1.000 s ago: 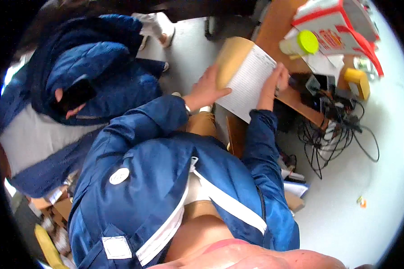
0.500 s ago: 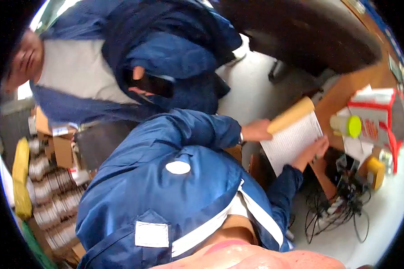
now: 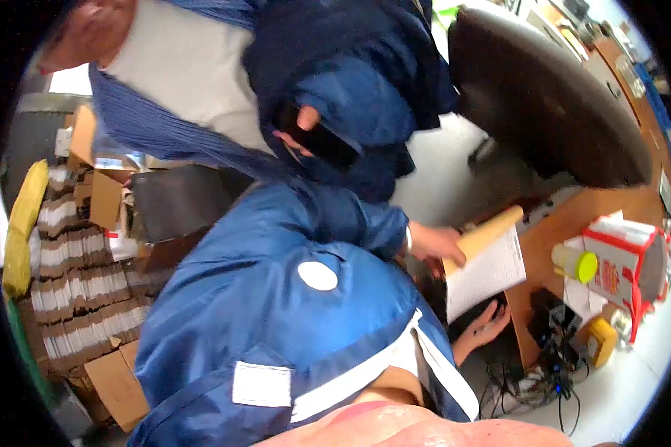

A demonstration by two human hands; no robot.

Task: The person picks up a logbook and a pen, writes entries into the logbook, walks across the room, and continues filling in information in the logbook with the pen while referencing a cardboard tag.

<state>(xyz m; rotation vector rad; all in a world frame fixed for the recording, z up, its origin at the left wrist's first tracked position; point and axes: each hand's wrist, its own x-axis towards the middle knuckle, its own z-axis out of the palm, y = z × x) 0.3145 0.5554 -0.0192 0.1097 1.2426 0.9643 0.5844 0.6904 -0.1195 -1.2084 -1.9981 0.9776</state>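
Note:
A notebook (image 3: 484,276) with lined pages and a yellowish folded-back cover is tilted beside the desk edge. My left hand (image 3: 438,246) grips it at the cover side, fingers closed round its edge. Below the page's lower right edge is my right hand (image 3: 488,325), palm partly up and fingers apart, with nothing visible in it. It looks separate from the paper.
Another person in a dark blue coat (image 3: 380,82) holds a phone (image 3: 324,141) at upper left. A dark chair (image 3: 537,97) stands beyond. The desk (image 3: 525,320) bears a green-lidded jar (image 3: 585,266), a red-white bag (image 3: 622,264) and cables. Paper stacks (image 3: 86,290) lie left.
The camera view has swung left, shifting the scene rightward. My right hand has let go of the notebook and opened below it; my left hand still holds it.

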